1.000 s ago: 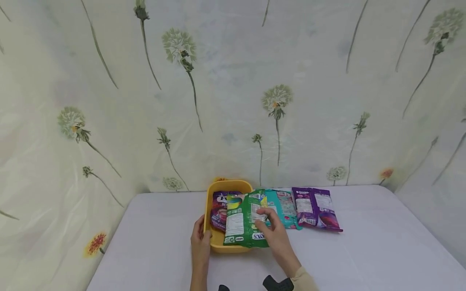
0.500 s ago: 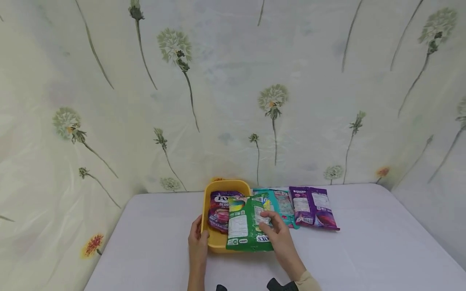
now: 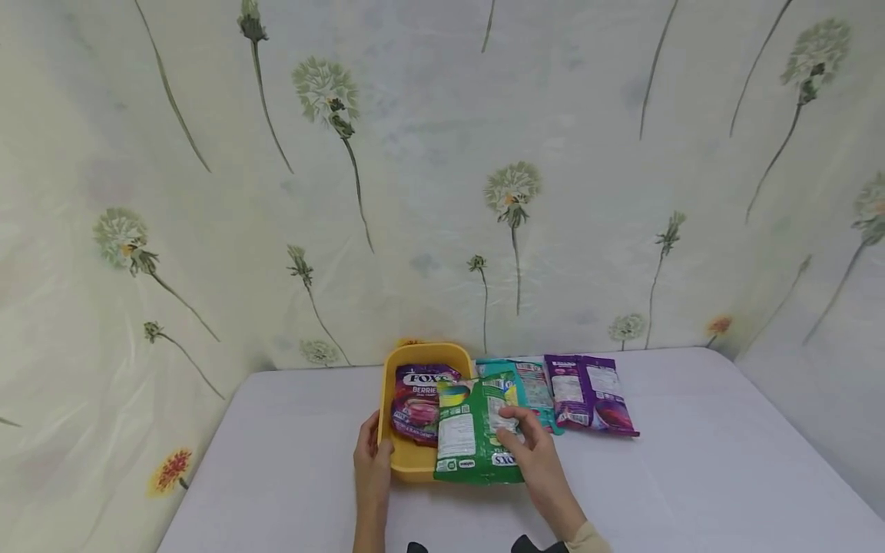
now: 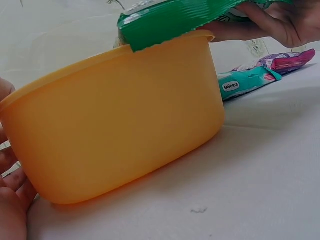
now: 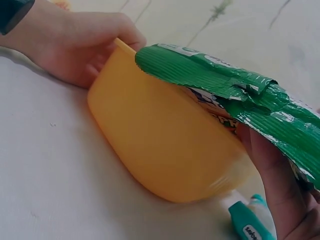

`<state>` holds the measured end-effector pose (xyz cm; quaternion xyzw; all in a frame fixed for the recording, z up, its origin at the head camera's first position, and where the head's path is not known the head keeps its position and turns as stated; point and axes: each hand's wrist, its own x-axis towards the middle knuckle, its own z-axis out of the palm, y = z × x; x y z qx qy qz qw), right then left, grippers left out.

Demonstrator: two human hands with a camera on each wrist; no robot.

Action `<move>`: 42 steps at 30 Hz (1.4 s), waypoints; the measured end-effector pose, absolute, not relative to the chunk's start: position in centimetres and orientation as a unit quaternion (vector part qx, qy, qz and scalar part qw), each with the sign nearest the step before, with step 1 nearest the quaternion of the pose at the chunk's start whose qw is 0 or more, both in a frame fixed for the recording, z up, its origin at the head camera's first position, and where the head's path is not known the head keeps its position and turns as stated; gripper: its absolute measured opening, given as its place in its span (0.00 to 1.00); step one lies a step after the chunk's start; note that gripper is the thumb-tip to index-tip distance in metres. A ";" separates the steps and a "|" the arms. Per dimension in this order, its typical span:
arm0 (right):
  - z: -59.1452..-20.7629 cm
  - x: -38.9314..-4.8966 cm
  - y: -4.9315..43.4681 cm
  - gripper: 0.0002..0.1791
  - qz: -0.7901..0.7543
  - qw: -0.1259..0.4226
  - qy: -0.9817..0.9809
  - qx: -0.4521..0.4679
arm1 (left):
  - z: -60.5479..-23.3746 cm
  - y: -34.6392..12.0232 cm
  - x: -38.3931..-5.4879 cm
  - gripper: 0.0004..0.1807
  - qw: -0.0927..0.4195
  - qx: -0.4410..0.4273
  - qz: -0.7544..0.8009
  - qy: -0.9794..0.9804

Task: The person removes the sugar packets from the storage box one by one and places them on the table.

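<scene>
My left hand [image 3: 373, 457] grips the near left side of a yellow plastic tub [image 3: 413, 471], thumb at the rim and fingers along the outside wall. Inside the tub lies a dark purple Fox's Berries candy bag [image 3: 419, 403], face up. Over the tub's right side, my right hand [image 3: 542, 461] holds a green Fox's candy bag [image 3: 458, 438] back side up, thumb on top and fingers underneath. The green bag [image 4: 165, 25] overlaps the rim in the left wrist view. Part of the Berries bag is hidden beneath it.
Right of the tub lies a teal candy bag [image 3: 538, 386], partly covered by the green one. Beside it is a purple candy bag [image 3: 598, 395]. The white-covered table [image 3: 691, 461] meets a dandelion-patterned cloth [image 3: 429, 192] behind.
The green bag has shifted toward me and slightly right across the tub, uncovering more of the Berries bag. My left hand keeps its grip on the tub.
</scene>
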<state>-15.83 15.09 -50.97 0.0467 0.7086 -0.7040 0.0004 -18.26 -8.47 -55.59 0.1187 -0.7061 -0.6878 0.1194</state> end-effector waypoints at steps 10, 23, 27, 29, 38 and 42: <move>-51.2 -15.6 15.8 0.24 -0.698 0.007 0.714 0.053 | -55.6 -8.5 -18.2 0.31 0.118 0.115 -0.686 -0.709; -51.7 -15.1 17.0 0.25 -0.688 0.010 0.724 0.051 | -55.5 -8.6 -18.1 0.30 0.123 0.105 -0.692 -0.704; -51.9 -14.9 17.4 0.25 -0.686 0.012 0.725 0.058 | -55.6 -8.6 -18.0 0.30 0.120 0.107 -0.692 -0.704; -52.0 -14.9 17.7 0.25 -0.686 0.015 0.724 0.064 | -55.6 -8.5 -18.0 0.30 0.121 0.107 -0.692 -0.704; -52.2 -14.6 18.5 0.24 -0.686 0.030 0.721 0.090 | -55.4 -8.4 -17.9 0.30 0.117 0.115 -0.688 -0.707; -52.1 -14.4 18.7 0.22 -0.688 0.029 0.719 0.096 | -55.4 -8.4 -17.9 0.30 0.116 0.116 -0.689 -0.706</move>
